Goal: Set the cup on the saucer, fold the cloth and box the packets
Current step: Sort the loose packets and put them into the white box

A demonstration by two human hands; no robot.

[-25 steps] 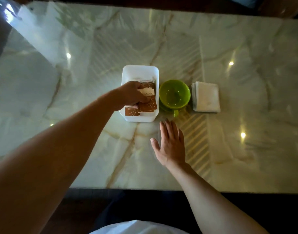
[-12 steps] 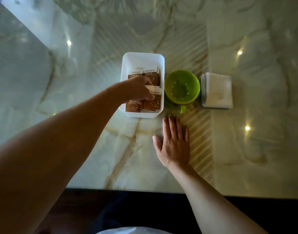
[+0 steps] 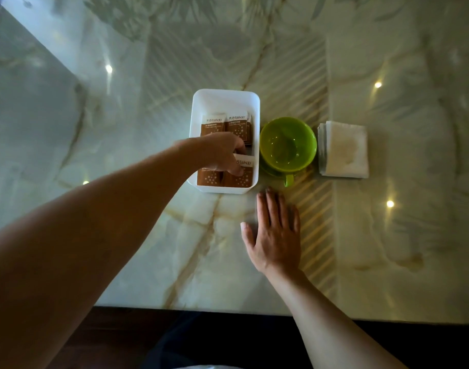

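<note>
Where light stripes fall, veined marble table [image 3: 387, 235], dark floor [image 3: 228, 342]

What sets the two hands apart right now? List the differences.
The left hand reaches into the white box, fingers curled on a packet; the right hand lies outside it on the marble table. The left hand's fingers are bent; the right hand's are straight and flat, holding nothing. Both are bare.

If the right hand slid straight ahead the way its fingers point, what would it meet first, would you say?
Probably the cup: its handle sticks out just beyond the right hand, slightly to the right of the fingertips. The box corner lies close on the left, so it is a near call.
</note>
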